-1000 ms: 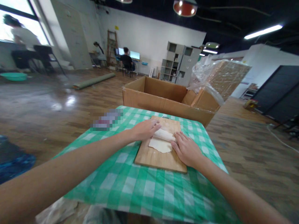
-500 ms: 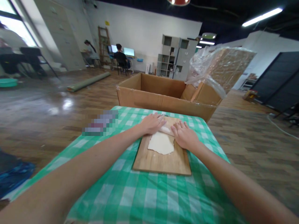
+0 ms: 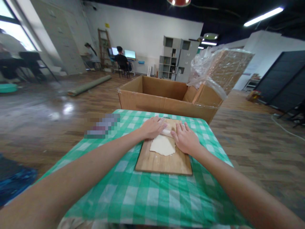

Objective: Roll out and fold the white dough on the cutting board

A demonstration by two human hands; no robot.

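A wooden cutting board (image 3: 162,162) lies on a table with a green and white checked cloth (image 3: 133,197). On the board is a flat sheet of pale dough (image 3: 162,145). A pale rolling pin (image 3: 168,131) lies across the dough's far edge. My left hand (image 3: 151,127) rests flat on the pin's left end, fingers stretched out. My right hand (image 3: 184,138) lies flat on its right end, fingers spread. Most of the pin is hidden under the hands.
A large open cardboard box (image 3: 166,97) stands just beyond the table, with a plastic-wrapped carton (image 3: 226,71) at its right. A blurred patch (image 3: 102,125) sits at the table's left. People sit at desks far behind (image 3: 121,60). A rolled mat (image 3: 89,85) lies on the wooden floor.
Both hands have pushed the rolling pin away from me to the dough's far edge. More flat dough shows on the board now.
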